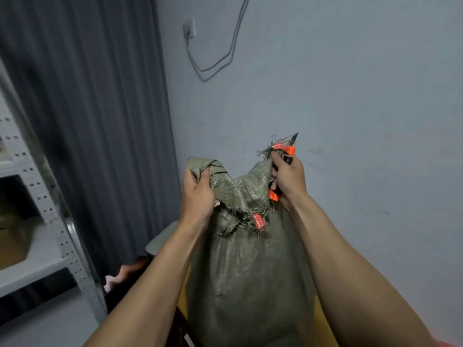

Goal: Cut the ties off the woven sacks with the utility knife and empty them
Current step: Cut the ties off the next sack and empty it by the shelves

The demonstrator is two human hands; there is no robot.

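Observation:
A full grey-green woven sack (248, 279) stands upright in front of me. My left hand (196, 196) grips the left corner of its bunched top. My right hand (288, 180) grips the right corner together with an orange and black utility knife (290, 151), whose blade sticks up and to the right past my fingers. An orange tie (258, 221) hangs from the frayed top edge between my hands, and another orange tie (277, 146) shows above my right fingers.
A grey wall with a socket (189, 30) and a dangling cable (215, 63) lies straight ahead. A dark curtain (100, 121) hangs at the left, beside a white perforated metal shelf (45, 209). A yellow surface (323, 319) shows under the sack.

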